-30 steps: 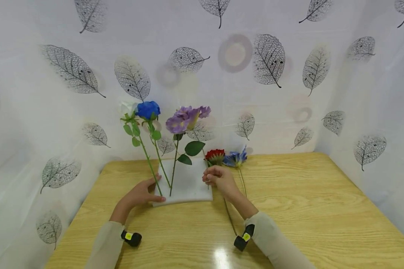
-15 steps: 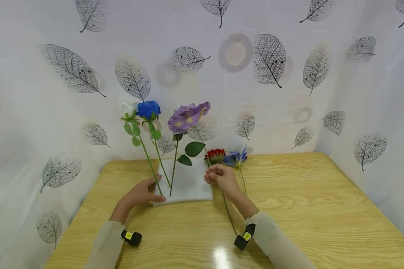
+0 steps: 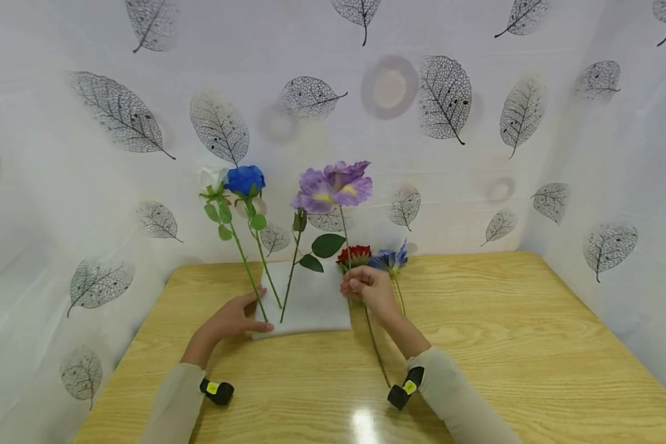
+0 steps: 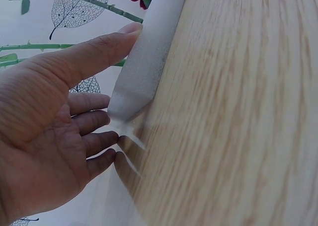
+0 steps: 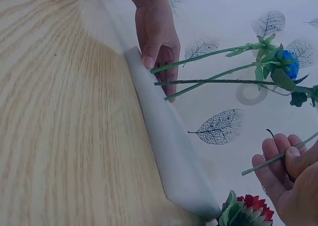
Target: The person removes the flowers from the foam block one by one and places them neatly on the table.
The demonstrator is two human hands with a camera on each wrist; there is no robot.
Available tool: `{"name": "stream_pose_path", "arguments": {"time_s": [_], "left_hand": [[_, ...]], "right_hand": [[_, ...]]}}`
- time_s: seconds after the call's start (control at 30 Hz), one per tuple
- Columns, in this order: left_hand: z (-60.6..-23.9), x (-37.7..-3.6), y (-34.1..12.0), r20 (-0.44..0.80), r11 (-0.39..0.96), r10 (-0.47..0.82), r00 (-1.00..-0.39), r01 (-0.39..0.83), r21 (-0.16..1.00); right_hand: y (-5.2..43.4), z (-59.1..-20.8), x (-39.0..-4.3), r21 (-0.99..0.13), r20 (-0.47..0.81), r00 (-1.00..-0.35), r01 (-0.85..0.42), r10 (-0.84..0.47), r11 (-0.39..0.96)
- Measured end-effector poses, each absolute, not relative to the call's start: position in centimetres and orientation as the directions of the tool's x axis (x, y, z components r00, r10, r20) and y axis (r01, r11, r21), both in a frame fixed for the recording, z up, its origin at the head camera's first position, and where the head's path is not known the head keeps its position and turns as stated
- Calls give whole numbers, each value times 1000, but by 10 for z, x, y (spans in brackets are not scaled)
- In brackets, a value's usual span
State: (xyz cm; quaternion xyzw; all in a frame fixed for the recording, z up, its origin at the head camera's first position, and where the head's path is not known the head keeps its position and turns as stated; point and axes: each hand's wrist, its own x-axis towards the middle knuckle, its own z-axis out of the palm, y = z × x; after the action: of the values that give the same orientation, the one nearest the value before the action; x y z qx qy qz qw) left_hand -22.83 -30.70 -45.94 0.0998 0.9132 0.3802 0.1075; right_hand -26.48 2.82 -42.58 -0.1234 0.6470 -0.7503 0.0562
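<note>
The right hand (image 3: 369,288) has its fingers curled round the thin stem of a purple flower (image 3: 335,186), pinching it low down between thumb and fingertips (image 5: 272,159); the stem rises from the top of the fist, and the bloom stands well above the hand, tilted a little toward the wall. The hand sits just beside the right edge of the white foam block (image 3: 311,302) — whether the stem's foot touches the foam I cannot tell.

The left hand (image 3: 233,319) lies open against the block's left front corner; the fingers are straight and relaxed, the thumb (image 4: 107,44) pressed along the foam's edge, holding nothing. Just past those fingers three stems stand in the foam: a white rose (image 3: 211,179), a blue rose (image 3: 245,179) and a leafy stem (image 3: 291,271) beside them.

Behind the right hand a red flower (image 3: 354,254) and a pale blue flower (image 3: 389,259) lie on the wooden table (image 3: 505,333); a leaf-printed curtain (image 3: 444,98) hangs behind.
</note>
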Motion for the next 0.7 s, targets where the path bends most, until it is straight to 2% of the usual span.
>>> {"name": "stream_pose_path", "arguments": {"time_s": [0.33, 0.7], "left_hand": [[-460, -228, -305, -112, 698, 263, -958, 109, 708], [-460, -230, -307, -135, 699, 256, -957, 87, 710]], "right_hand": [[37, -412, -261, -992, 115, -954, -95, -278, -83], [68, -401, -265, -994, 108, -948, -114, -299, 0]]}}
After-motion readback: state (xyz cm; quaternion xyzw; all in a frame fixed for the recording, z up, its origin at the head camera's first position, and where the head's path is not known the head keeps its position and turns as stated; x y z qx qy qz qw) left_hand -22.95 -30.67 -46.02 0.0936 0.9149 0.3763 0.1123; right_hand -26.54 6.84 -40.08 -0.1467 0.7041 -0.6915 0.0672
